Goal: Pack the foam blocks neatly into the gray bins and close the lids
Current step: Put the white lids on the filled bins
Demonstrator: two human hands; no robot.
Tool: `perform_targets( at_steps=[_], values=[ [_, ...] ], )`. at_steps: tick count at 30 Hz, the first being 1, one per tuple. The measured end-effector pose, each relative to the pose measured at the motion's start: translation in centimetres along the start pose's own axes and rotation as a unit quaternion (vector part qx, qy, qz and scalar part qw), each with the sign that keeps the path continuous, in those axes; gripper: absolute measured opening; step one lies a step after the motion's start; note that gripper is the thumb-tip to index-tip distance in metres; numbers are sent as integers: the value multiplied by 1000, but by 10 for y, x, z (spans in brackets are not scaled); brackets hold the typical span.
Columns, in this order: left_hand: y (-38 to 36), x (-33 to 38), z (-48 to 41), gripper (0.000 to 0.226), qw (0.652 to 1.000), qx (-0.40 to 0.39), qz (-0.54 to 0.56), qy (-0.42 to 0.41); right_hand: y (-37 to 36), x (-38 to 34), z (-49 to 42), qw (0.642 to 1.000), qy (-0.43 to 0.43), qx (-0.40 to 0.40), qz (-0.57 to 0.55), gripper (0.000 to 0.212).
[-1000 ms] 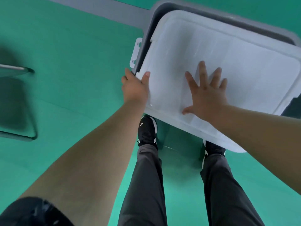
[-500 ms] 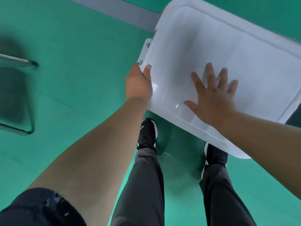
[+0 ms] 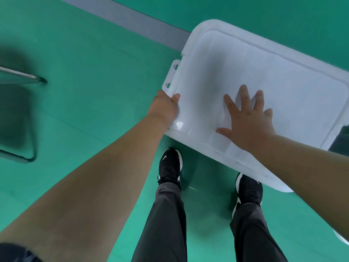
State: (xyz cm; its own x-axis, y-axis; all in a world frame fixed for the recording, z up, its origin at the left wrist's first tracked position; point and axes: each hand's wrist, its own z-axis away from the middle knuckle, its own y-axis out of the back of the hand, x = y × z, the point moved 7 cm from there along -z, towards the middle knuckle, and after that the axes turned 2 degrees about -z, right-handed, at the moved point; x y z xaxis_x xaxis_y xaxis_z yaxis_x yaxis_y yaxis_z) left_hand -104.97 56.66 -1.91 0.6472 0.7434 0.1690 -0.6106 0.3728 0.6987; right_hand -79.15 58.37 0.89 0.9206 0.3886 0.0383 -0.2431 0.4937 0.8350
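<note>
no readable words — just a white swoosh (image 3: 164,157) on each black shoe (image 3: 170,173).

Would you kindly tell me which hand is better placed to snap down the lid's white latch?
Left, probably: the left hand grips the lid edge just beside the latch, while the right hand lies flat on the lid's top, farther from it.

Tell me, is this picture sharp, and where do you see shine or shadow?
Head view: sharp at the shoes, softer on the white lid, blurred at the metal frame far left; a small sheen sits on the lid's near corner beside the left hand; the lid shadows the green floor beneath; the wide lens swells the forearms at the edges.
</note>
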Motion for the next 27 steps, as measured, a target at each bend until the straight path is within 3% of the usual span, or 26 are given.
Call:
perform_targets(
  at_steps=[4,9,12,14,17,20,27],
  values=[
    [15,5,-8,69,999,-12,30,10,2,-4,-7,1000,-3,-28,-14,102],
    [43,12,-30,111,987,-58,145,-46,2,-5,-10,998,-10,-42,-37,102],
    [44,14,-43,117,981,-68,181,-29,1,-4,-9,998,-12,-37,-48,101],
    [47,17,-47,105,979,-58,193,-29,0,-3,-8,998,-11,-32,-48,100],
    [44,16,-47,62,968,-36,243,-48,-1,-4,-7,998,-9,-32,-56,100],
    [37,18,-41,53,960,-8,276,-45,-3,-3,-8,997,-13,-36,-62,101],
    [46,34,-15,36,977,88,192,-30,-5,-3,-8,995,-20,-43,-85,102]
  ],
)
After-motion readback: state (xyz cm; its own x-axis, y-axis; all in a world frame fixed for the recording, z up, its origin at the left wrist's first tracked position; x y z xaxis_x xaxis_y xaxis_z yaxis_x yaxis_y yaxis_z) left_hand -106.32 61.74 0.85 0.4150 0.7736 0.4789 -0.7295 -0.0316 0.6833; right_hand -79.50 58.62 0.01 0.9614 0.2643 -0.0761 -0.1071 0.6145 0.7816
